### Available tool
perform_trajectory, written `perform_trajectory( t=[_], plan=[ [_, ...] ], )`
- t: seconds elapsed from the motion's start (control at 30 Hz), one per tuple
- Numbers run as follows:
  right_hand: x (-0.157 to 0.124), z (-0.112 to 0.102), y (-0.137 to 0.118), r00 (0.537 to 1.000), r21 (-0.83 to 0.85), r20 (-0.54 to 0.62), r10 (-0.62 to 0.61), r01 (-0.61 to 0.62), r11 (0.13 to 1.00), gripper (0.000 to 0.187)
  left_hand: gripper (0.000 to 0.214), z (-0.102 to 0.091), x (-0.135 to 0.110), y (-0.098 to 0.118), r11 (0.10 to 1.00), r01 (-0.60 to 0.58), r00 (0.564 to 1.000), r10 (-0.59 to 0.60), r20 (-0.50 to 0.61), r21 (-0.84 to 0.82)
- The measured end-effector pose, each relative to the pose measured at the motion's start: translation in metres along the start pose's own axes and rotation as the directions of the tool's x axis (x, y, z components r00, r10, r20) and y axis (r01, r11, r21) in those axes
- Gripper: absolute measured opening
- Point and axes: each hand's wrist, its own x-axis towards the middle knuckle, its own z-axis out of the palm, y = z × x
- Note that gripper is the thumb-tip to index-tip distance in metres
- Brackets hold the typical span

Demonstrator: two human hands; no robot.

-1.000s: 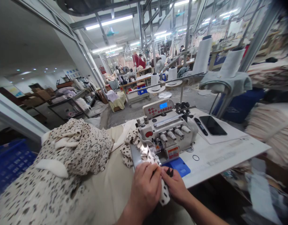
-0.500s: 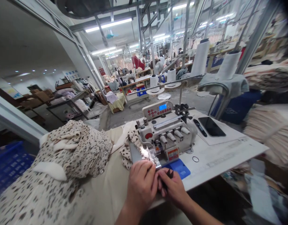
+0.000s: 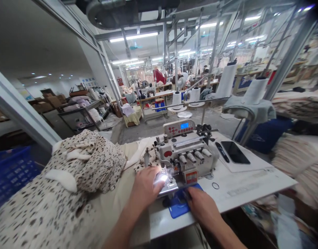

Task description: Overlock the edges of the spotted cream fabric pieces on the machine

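A white overlock sewing machine (image 3: 185,148) stands on the table with its lamp lit over the needle area. My left hand (image 3: 145,185) lies at the left of the presser foot, thumb apart from the outstretched fingers, beside the metal plate (image 3: 168,188). Dark-spotted cream fabric (image 3: 151,157) shows just behind that hand. At the machine's front, my right hand (image 3: 202,200) is closed at the right edge of a blue pad (image 3: 179,207). Something dark is by its fingertips, too hidden to name.
A heap of spotted fabric (image 3: 96,162) covers the left side. A phone (image 3: 235,152), a black pen-like tool (image 3: 222,152) and a black ring (image 3: 215,185) lie right of the machine. Thread cones (image 3: 226,81) stand behind. A blue crate (image 3: 16,166) is far left.
My hands were together in front of the needle area, a dark pointed thing in the right. They have parted: left to the presser foot's side, right to the blue pad. The view has shifted slightly.
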Motion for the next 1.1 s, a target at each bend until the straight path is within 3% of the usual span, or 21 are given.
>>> perform_trajectory(
  t=[0.1,0.17,0.27,0.33,0.43,0.6,0.7,0.83,0.97,1.1],
  plan=[
    [-0.009,0.003,0.005,0.996,0.029,-0.061,-0.065,0.067,0.997,0.022,0.019,-0.003,-0.011,0.002,0.995,0.06,0.998,-0.058,-0.023,0.086],
    [-0.016,0.005,0.007,0.985,0.083,-0.141,-0.103,0.115,0.99,0.021,0.03,-0.002,-0.016,0.004,0.991,0.072,0.997,-0.07,-0.026,0.116],
    [-0.021,0.001,0.004,0.937,0.201,-0.266,-0.225,0.282,0.938,0.02,0.044,-0.004,-0.016,0.007,0.975,0.13,0.987,-0.144,0.068,0.182],
    [-0.022,-0.004,-0.005,0.892,0.263,-0.318,-0.32,0.407,0.875,0.019,0.043,-0.009,-0.014,0.011,0.948,0.204,0.958,-0.245,0.149,0.245],
    [-0.019,-0.012,-0.024,0.861,0.305,-0.3,-0.41,0.494,0.814,0.026,0.031,-0.022,-0.012,0.019,0.906,0.289,0.911,-0.359,0.201,0.309],
    [-0.008,-0.018,-0.053,0.897,0.338,-0.194,-0.398,0.442,0.831,0.045,0.028,-0.035,-0.025,0.027,0.897,0.387,0.829,-0.44,0.344,0.214],
    [-0.004,-0.022,-0.06,0.906,0.366,-0.065,-0.417,0.411,0.835,0.058,0.029,-0.035,-0.037,0.033,0.915,0.394,0.821,-0.394,0.414,0.088],
    [-0.004,-0.026,-0.048,0.852,0.447,0.03,-0.522,0.456,0.769,0.053,0.021,-0.03,-0.048,0.049,0.954,0.289,0.829,-0.288,0.479,0.074],
    [-0.009,-0.023,-0.019,0.89,0.506,-0.058,-0.451,0.416,0.755,0.041,0.025,-0.024,-0.052,0.066,0.993,0.12,0.836,-0.109,0.538,0.015],
    [-0.013,-0.02,-0.014,0.899,0.558,-0.113,-0.424,0.411,0.721,0.041,0.027,-0.022,-0.054,0.065,0.986,-0.132,0.888,0.164,0.43,-0.103]
  ],
)
